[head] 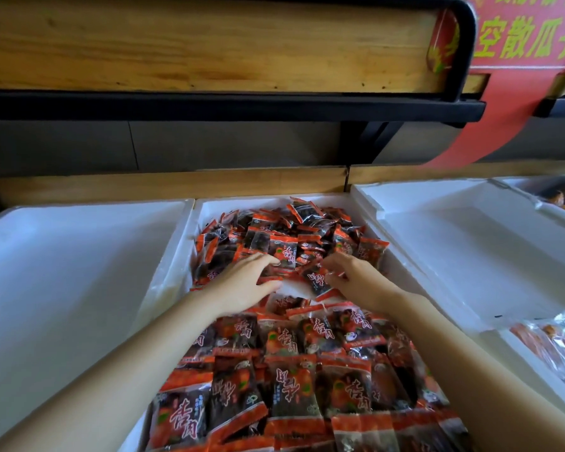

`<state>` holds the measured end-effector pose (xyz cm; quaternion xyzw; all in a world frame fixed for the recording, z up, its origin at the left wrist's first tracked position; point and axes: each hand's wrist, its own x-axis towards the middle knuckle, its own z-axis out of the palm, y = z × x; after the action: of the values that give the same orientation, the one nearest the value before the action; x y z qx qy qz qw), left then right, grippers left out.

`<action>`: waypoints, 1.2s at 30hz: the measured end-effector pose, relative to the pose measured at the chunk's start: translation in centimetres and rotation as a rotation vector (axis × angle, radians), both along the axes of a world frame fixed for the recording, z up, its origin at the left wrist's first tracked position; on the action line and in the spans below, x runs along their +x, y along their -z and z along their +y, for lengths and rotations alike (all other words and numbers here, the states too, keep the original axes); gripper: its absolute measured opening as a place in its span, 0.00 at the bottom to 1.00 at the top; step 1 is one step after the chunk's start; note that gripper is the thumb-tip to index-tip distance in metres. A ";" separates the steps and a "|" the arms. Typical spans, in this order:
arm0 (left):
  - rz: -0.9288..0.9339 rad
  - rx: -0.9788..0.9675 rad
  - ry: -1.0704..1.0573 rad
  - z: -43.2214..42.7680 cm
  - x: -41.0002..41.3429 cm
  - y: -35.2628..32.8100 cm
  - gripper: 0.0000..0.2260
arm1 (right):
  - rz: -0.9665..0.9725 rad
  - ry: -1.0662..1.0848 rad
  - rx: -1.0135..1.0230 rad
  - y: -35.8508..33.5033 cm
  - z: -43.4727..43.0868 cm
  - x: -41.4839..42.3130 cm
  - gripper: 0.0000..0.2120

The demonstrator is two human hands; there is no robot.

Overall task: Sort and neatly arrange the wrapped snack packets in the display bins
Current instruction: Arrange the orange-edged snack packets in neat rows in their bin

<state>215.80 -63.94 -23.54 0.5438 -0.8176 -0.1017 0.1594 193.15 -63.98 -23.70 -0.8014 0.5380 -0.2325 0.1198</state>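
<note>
Left hand [245,282] lies open on the snack packets [291,353] — likely light, slippery — right hand [356,278] pinches a packet [317,279]; grip crimped red ends.

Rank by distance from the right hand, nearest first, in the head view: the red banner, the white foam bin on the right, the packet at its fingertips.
1. packet, touching the right hand, centre.
2. white foam bin, just right of the hand.
3. red banner, high up, far right.
</note>
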 end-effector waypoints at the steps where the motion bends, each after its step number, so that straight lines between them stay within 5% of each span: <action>1: -0.012 -0.002 -0.030 -1.1 0.6 0.3 0.23 | 0.026 0.002 0.004 0.1 -0.7 0.2 0.20; 4: -0.043 0.044 -0.088 -4.0 2.2 1.7 0.27 | 0.097 0.071 0.097 0.6 -2.8 0.6 0.29; 11: -0.118 -0.033 -0.041 -4.7 2.5 1.5 0.26 | 0.211 0.240 0.049 2.1 -6.0 2.1 0.34; 15: -0.135 -0.073 -0.004 -2.6 1.7 0.3 0.20 | 0.167 0.217 0.088 1.2 -6.1 2.4 0.16; 18: -0.091 -0.123 -0.008 -1.3 1.3 0.0 0.13 | 0.217 0.190 0.144 0.9 -6.0 2.6 0.12; 23: -0.021 -0.315 -0.153 0.4 1.9 -1.2 0.11 | 0.196 0.234 0.187 0.9 -5.1 3.2 0.31; 26: 0.172 -0.359 -0.229 1.7 2.1 -1.6 0.13 | 0.237 0.215 0.229 0.4 -4.7 3.5 0.17; 31: 0.623 -0.329 -0.361 3.8 2.5 -2.2 0.03 | 0.242 0.216 0.160 -0.4 -3.4 4.2 0.17; 36: 1.203 -0.039 -0.476 5.2 2.8 -2.2 0.07 | -0.090 0.218 -0.167 -3.8 -0.9 5.7 0.08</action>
<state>218.62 -58.71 -21.38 0.5552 -0.4443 -0.3357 0.6177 198.85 -64.85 -19.94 -0.7340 0.5947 -0.3240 0.0505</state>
